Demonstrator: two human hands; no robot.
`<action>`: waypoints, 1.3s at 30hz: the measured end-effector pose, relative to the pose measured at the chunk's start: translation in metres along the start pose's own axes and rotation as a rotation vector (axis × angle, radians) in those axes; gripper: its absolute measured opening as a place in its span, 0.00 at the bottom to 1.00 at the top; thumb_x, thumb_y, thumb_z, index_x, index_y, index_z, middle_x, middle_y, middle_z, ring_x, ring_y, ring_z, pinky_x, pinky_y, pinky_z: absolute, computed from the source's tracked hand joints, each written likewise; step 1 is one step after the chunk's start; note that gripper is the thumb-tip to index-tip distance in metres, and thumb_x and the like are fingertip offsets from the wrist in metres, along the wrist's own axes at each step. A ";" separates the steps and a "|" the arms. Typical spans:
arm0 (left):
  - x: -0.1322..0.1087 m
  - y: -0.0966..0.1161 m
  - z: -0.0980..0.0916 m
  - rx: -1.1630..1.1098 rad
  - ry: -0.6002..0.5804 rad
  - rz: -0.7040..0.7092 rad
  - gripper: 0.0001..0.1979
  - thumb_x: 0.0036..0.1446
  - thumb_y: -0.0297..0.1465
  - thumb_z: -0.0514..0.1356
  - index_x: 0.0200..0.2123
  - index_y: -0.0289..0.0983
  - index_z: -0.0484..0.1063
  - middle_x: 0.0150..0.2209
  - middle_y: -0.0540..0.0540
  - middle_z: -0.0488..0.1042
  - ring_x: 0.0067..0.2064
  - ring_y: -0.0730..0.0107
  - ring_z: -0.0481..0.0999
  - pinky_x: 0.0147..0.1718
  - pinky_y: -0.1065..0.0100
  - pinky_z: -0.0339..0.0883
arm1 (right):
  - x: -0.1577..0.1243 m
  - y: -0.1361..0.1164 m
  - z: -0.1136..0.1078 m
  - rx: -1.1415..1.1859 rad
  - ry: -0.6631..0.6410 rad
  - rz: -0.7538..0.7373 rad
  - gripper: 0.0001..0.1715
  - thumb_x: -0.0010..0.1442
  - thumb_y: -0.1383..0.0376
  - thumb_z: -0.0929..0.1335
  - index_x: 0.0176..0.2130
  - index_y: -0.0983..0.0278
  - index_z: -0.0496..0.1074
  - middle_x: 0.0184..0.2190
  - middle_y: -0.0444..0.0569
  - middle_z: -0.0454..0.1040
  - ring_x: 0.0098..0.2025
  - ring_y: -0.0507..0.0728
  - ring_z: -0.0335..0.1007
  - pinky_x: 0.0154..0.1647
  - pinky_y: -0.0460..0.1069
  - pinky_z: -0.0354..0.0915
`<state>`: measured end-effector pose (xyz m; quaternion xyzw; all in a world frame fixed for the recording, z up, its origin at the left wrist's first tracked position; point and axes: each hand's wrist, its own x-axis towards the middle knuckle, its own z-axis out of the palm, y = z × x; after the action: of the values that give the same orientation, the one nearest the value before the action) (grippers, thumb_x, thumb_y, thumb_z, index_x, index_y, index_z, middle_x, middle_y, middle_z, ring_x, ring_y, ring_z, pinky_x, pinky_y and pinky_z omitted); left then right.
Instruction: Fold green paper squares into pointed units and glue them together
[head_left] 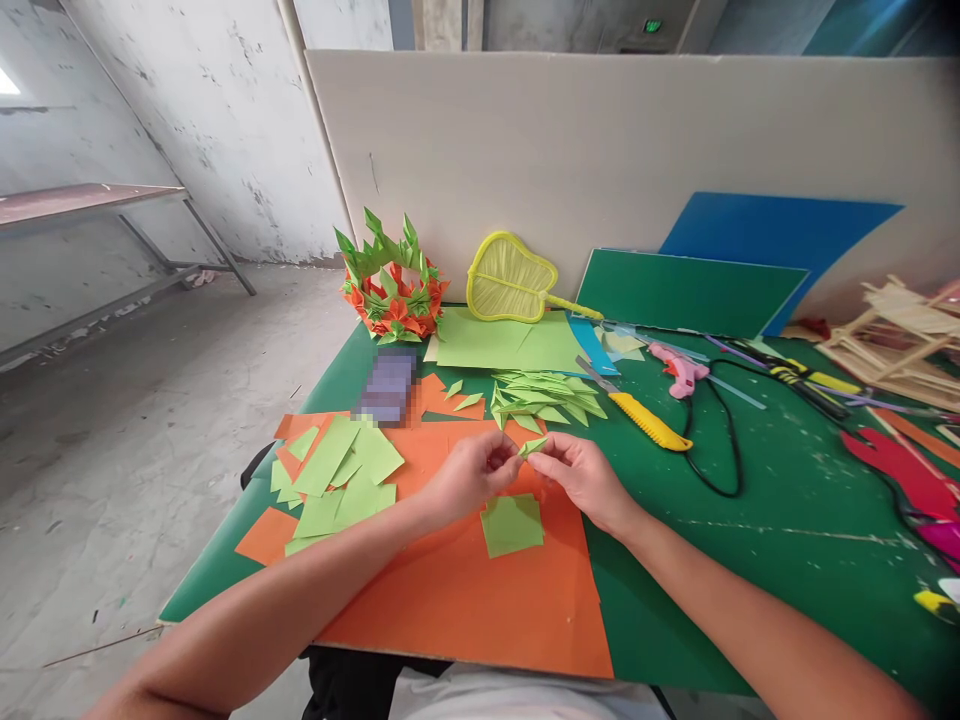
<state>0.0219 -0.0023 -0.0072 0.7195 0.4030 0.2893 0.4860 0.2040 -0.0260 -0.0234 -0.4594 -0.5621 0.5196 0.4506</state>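
Observation:
My left hand (469,478) and my right hand (581,478) meet above a large orange sheet (480,590), both pinching a small folded green paper piece (531,447) between their fingertips. A flat green paper square (512,524) lies on the orange sheet just below my hands. Behind my hands sits a pile of folded green paper pieces (547,396). To the left lies a heap of loose green paper rectangles (337,475).
A green and orange paper crown (390,285) stands at the back of the green table (787,500) beside a yellow swatter (510,280). A yellow utility knife (637,412), pink glue gun (679,368) with black cord, wooden stick structure (896,335) and coloured boards lie right.

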 end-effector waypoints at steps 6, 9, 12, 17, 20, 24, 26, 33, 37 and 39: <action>0.003 -0.002 -0.001 -0.082 0.024 0.000 0.11 0.54 0.38 0.57 0.28 0.35 0.64 0.24 0.53 0.60 0.25 0.78 0.57 0.22 0.75 0.53 | 0.001 -0.003 0.000 0.071 -0.060 0.037 0.14 0.56 0.55 0.70 0.29 0.64 0.72 0.26 0.45 0.72 0.28 0.51 0.64 0.31 0.48 0.63; 0.004 -0.004 -0.002 -0.108 0.028 -0.007 0.11 0.53 0.37 0.58 0.27 0.36 0.62 0.24 0.54 0.60 0.25 0.79 0.57 0.22 0.75 0.53 | 0.001 -0.002 -0.002 0.047 -0.071 0.041 0.14 0.56 0.55 0.70 0.31 0.64 0.74 0.28 0.46 0.73 0.30 0.52 0.66 0.33 0.48 0.64; 0.004 -0.006 -0.004 -0.080 0.038 -0.022 0.10 0.52 0.36 0.58 0.27 0.36 0.63 0.24 0.54 0.62 0.25 0.78 0.58 0.22 0.75 0.54 | 0.001 -0.002 -0.004 0.044 -0.088 0.052 0.14 0.55 0.55 0.71 0.35 0.63 0.76 0.31 0.47 0.74 0.33 0.53 0.68 0.35 0.48 0.65; 0.003 -0.008 -0.006 -0.009 -0.027 -0.052 0.08 0.51 0.34 0.58 0.26 0.36 0.64 0.24 0.53 0.65 0.25 0.78 0.61 0.23 0.75 0.55 | 0.002 -0.002 -0.004 0.061 -0.047 0.084 0.18 0.51 0.55 0.74 0.39 0.62 0.74 0.33 0.45 0.74 0.31 0.52 0.69 0.33 0.47 0.65; 0.001 -0.008 -0.004 0.015 -0.056 -0.031 0.08 0.53 0.34 0.57 0.27 0.35 0.65 0.24 0.53 0.66 0.25 0.78 0.61 0.23 0.75 0.56 | 0.003 -0.002 -0.003 0.030 -0.033 0.087 0.17 0.51 0.55 0.73 0.38 0.62 0.74 0.28 0.43 0.72 0.24 0.49 0.65 0.29 0.47 0.64; 0.001 -0.009 -0.004 -0.037 -0.094 -0.020 0.09 0.54 0.36 0.58 0.30 0.35 0.67 0.26 0.52 0.68 0.26 0.77 0.64 0.24 0.75 0.58 | 0.003 -0.003 -0.003 0.024 -0.014 0.064 0.17 0.51 0.54 0.73 0.37 0.63 0.74 0.30 0.45 0.73 0.27 0.51 0.66 0.30 0.48 0.64; 0.001 -0.008 -0.005 -0.051 -0.073 -0.025 0.10 0.54 0.37 0.58 0.30 0.35 0.68 0.26 0.51 0.69 0.26 0.77 0.65 0.24 0.75 0.59 | 0.003 -0.003 -0.004 0.030 -0.001 0.057 0.18 0.51 0.54 0.73 0.37 0.63 0.74 0.31 0.46 0.73 0.28 0.51 0.65 0.31 0.47 0.65; 0.004 -0.010 -0.009 -0.024 -0.063 -0.060 0.09 0.54 0.35 0.58 0.29 0.35 0.69 0.25 0.50 0.71 0.25 0.76 0.68 0.23 0.75 0.60 | 0.004 -0.003 -0.004 0.043 -0.005 0.060 0.18 0.51 0.54 0.73 0.38 0.63 0.73 0.34 0.47 0.73 0.30 0.51 0.66 0.33 0.48 0.66; 0.010 -0.013 -0.022 0.135 0.082 0.044 0.09 0.56 0.35 0.57 0.32 0.36 0.73 0.30 0.48 0.75 0.29 0.73 0.70 0.28 0.73 0.64 | 0.004 0.000 -0.007 -0.017 -0.064 0.030 0.25 0.51 0.55 0.74 0.46 0.60 0.69 0.37 0.47 0.73 0.36 0.54 0.69 0.37 0.49 0.67; 0.015 -0.015 -0.035 0.313 0.218 0.136 0.09 0.57 0.34 0.57 0.34 0.37 0.76 0.34 0.46 0.76 0.32 0.71 0.70 0.31 0.71 0.64 | 0.003 -0.001 -0.008 -0.126 -0.127 0.012 0.23 0.50 0.54 0.74 0.43 0.60 0.70 0.33 0.46 0.73 0.34 0.54 0.69 0.35 0.49 0.66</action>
<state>-0.0035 0.0301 -0.0081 0.7762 0.4437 0.3314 0.3014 0.2116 -0.0221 -0.0222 -0.4561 -0.6184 0.5141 0.3812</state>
